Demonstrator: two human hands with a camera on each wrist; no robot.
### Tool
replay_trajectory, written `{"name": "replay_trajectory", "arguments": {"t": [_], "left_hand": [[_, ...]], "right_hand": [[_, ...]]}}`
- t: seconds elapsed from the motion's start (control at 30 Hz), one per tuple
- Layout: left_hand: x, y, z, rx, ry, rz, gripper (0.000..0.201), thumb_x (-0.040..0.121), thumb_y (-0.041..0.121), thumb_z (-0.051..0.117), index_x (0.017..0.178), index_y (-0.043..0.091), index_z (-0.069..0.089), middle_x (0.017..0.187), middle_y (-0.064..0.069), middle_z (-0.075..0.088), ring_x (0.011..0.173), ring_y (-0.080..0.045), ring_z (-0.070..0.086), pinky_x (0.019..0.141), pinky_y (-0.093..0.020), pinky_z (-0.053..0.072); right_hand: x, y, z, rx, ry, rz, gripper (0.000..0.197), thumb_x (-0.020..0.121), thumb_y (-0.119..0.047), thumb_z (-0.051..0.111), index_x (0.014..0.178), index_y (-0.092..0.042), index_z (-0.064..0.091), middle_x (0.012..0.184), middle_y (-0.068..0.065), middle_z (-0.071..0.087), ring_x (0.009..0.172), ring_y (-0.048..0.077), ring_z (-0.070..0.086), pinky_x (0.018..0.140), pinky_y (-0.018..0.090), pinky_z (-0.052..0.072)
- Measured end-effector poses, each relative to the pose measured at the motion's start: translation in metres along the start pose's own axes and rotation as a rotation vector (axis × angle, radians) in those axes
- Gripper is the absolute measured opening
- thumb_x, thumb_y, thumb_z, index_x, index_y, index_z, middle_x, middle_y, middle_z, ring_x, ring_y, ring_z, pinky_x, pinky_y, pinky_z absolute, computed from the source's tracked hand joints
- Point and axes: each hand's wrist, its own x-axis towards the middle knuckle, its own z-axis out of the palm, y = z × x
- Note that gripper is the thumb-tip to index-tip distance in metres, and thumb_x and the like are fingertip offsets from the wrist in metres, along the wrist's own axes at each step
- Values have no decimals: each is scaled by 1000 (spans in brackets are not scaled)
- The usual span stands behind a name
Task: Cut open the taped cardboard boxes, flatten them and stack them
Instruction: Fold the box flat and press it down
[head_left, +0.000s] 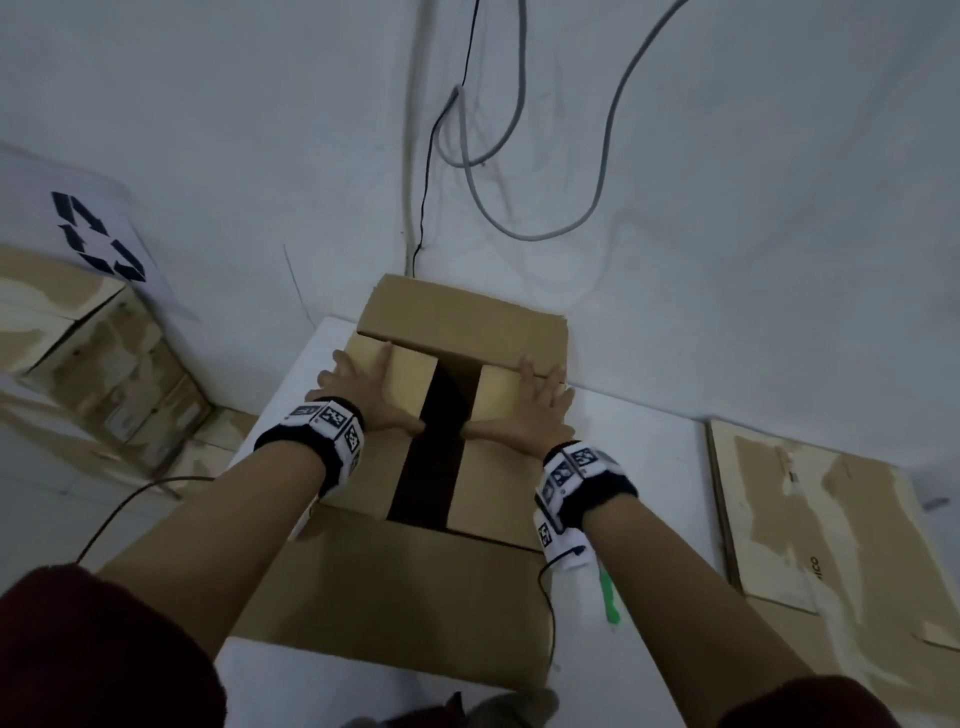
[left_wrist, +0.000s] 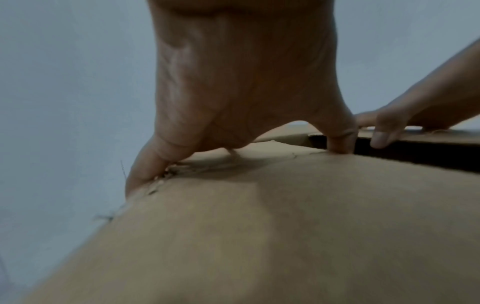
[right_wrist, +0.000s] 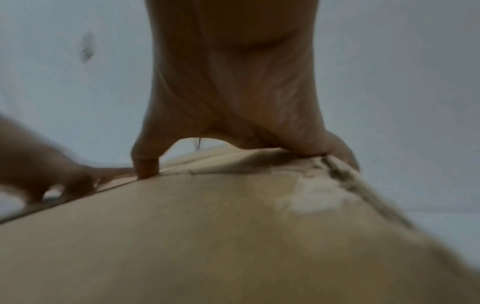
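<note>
Cardboard is the job here: the box (head_left: 447, 457) lies in the middle of the white surface (head_left: 649, 457), its near flap folded out toward the person and a dark gap running up between the two inner flaps. Left hand (head_left: 363, 395) and right hand (head_left: 530, 405) lie flat with fingers spread, one on each inner flap, grasping nothing. The step looks like pressing the box down to collapse it.

To do it well, keep the palms flat and the weight even on both sides so the walls fold along their creases rather than buckle. Thumbs sit at the gap's edges; keep them out of it. A green-handled tool (head_left: 608, 597), probably the cutter, lies just right of the box, beside the right forearm. Further right rests a flattened box (head_left: 810, 519); left of the box stand more boxes (head_left: 98, 364).
</note>
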Motion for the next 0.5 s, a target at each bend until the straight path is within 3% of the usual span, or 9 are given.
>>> {"name": "replay_trajectory", "arguments": {"t": [0.1,0.17,0.23,0.27,0.33,0.37,0.4,0.43,0.5], "left_hand": [[-18,-11,-2,-203,-92,24,133,54,79,70,147,45,-19,154,-22,-9,137,-52,17,112,-55,25],[-36,-22,-10,-448,-234,26,139,46,77,73,148,46,-16,158,-16,-10,142,-47,10,114,-56,20],[-59,-42,-22,-766,-323,43,129,44,69,75,150,45,6,157,-11,13,138,-42,23,110,-58,28],[-70,-53,-26,-940,-336,85,111,48,63,75,145,39,29,146,-11,35,127,-40,39,103,-55,39],[-95,-75,-34,-1222,-280,163,46,67,52,71,104,24,66,96,-6,63,85,-29,59,73,-35,54],[-107,-86,-37,-1296,-211,178,28,82,46,60,89,20,67,78,-3,66,71,-23,61,62,-28,52],[-112,-98,-36,-1329,-148,162,30,93,40,47,90,17,65,74,-1,68,67,-19,63,60,-26,51],[-120,-109,-36,-1335,-119,137,33,98,37,40,100,14,63,83,-3,71,72,-19,66,64,-30,50],[-124,-129,-30,-1298,-67,76,37,100,34,44,123,9,57,111,-14,67,87,-25,65,73,-37,50]], "right_hand": [[-12,21,-19,282,-46,-133,130,62,-66,78,155,-38,-8,162,1,-24,150,32,-13,120,57,6],[-32,38,-34,612,-114,-229,104,69,-59,72,154,-42,15,164,-6,12,147,21,19,117,50,24],[-53,62,-48,852,-116,-259,48,92,-44,56,138,-35,48,138,-3,56,122,17,53,99,41,46],[-62,76,-56,924,-71,-215,29,100,-37,46,125,-28,57,117,0,68,105,18,61,85,34,52],[-79,113,-68,932,44,-163,31,102,-39,42,117,-20,61,105,3,72,92,20,68,69,27,55],[-84,132,-74,904,71,-168,38,98,-44,50,124,-18,60,114,7,71,95,21,70,69,26,56],[-85,150,-76,837,90,-179,49,93,-45,60,132,-17,57,124,9,67,100,21,70,70,26,57],[-86,164,-76,745,93,-169,60,89,-41,67,141,-17,50,131,10,62,107,22,68,74,27,57],[-91,182,-67,493,137,-98,80,87,-25,75,154,-22,30,139,6,51,118,25,57,88,36,52]]}}
